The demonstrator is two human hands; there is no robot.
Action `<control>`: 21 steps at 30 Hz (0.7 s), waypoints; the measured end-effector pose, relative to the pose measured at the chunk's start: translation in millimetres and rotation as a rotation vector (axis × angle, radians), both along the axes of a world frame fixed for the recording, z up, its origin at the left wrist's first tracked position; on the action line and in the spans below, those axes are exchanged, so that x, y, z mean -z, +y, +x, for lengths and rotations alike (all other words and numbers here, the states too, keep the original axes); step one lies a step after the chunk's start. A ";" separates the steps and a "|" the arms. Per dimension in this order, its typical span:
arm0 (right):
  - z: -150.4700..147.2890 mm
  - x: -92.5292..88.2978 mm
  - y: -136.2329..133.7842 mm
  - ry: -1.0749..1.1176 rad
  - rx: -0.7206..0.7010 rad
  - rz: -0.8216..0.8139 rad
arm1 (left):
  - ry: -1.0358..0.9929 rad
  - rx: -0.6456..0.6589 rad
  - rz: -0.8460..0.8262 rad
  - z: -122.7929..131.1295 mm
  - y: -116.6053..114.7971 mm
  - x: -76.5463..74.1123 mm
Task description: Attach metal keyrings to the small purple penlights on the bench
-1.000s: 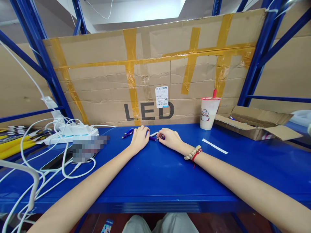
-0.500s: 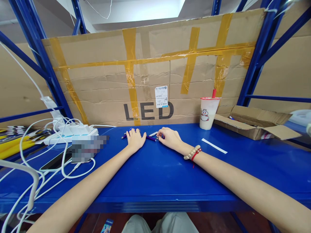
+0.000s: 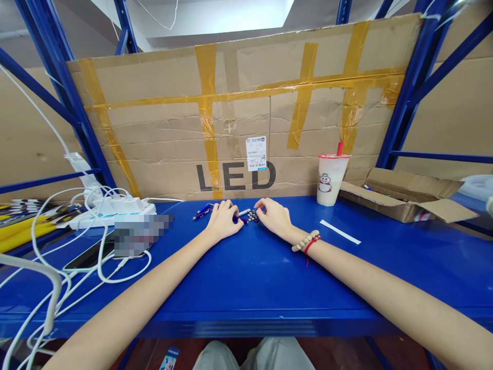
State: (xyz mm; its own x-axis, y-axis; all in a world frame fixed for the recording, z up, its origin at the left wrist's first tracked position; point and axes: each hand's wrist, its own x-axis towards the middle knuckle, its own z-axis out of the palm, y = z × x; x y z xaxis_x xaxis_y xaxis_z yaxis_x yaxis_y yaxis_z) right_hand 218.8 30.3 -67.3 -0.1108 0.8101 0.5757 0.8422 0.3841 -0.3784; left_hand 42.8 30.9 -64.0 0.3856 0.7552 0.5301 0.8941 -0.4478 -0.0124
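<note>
My left hand (image 3: 224,220) rests on the blue table (image 3: 231,277), its thumb and fingers closed round a dark purple pen-like piece (image 3: 245,221) that shows past the thumb. Left of that hand lie several blue and purple pens (image 3: 202,211). A small pile of tiny silvery parts (image 3: 252,216) sits between the hands, with a short silver-white tube (image 3: 244,211) beside it. At the pile's right edge is my right hand (image 3: 274,216), fingers curled and thumb bent in; what its fingertips pinch, if anything, is too small to tell.
A cup with a red straw (image 3: 332,180) stands at the back right, near an open cardboard box (image 3: 400,195) and a white strip (image 3: 340,232). On the left are a power strip (image 3: 127,205), white cables and a phone (image 3: 90,257). Cardboard (image 3: 162,144) walls the back.
My left hand has shifted right, from over the pens to the purple piece, and its fingers have curled. My right hand has drawn slightly right, uncovering the small silvery parts.
</note>
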 end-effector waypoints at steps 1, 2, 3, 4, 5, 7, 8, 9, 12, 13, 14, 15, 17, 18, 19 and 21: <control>0.0 0.4 0.4 -0.021 0.004 -0.010 | 0.000 0.004 0.002 -0.2 0.2 0.0; -0.1 0.7 0.6 -0.043 0.008 -0.021 | 0.003 0.010 0.004 -0.3 0.3 0.0; -0.2 0.9 0.7 -0.064 0.012 -0.034 | 0.007 0.018 0.005 -0.5 0.4 -0.1; -0.3 1.0 0.5 -0.083 0.014 -0.048 | 0.010 0.023 0.005 -0.8 0.5 -0.2; -0.4 1.0 0.1 -0.099 0.015 -0.062 | 0.012 0.025 0.003 -1.0 0.6 -0.3; -0.8 0.9 -1.1 -0.121 0.011 -0.087 | 0.015 0.019 -0.004 -1.2 0.9 -0.3; -1.0 0.9 -1.7 -0.127 0.008 -0.097 | 0.015 0.014 -0.009 -1.2 1.0 -0.2; -1.2 0.9 -2.3 -0.131 0.004 -0.104 | 0.015 0.010 -0.013 -1.0 1.2 0.0; -1.3 0.9 -2.9 -0.140 -0.001 -0.111 | -0.007 -0.027 -0.017 0.1 2.3 0.8; -1.2 0.9 -2.8 -0.144 0.001 -0.114 | -0.026 -0.050 -0.018 0.1 2.9 0.9; -1.1 0.8 -2.6 -0.150 0.002 -0.118 | -0.051 -0.076 -0.021 -0.2 3.6 0.8; -1.0 0.7 -2.4 -0.156 0.004 -0.122 | -0.083 -0.107 -0.027 -1.2 4.5 0.5; -0.6 0.5 -2.4 -0.165 0.003 -0.125 | -0.152 -0.179 -0.043 -5.3 6.7 -1.0; -0.4 0.5 -2.5 -0.166 -0.001 -0.124 | -0.183 -0.222 -0.046 -8.4 8.0 -1.9; -0.3 0.5 -2.6 -0.167 -0.004 -0.121 | -0.203 -0.267 -0.045 -12.0 9.4 -2.8; 0.0 0.6 -2.8 -0.163 -0.009 -0.115 | -0.191 -0.344 -0.028 -19.7 12.2 -3.6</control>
State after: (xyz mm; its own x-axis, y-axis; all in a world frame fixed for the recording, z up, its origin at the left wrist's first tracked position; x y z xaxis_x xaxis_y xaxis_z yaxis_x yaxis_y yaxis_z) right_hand 218.8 27.5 -67.9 -0.2022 0.8681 0.4533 0.8928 0.3536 -0.2790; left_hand 23.1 43.2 -60.4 0.0039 0.8382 0.5454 0.9771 -0.1193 0.1763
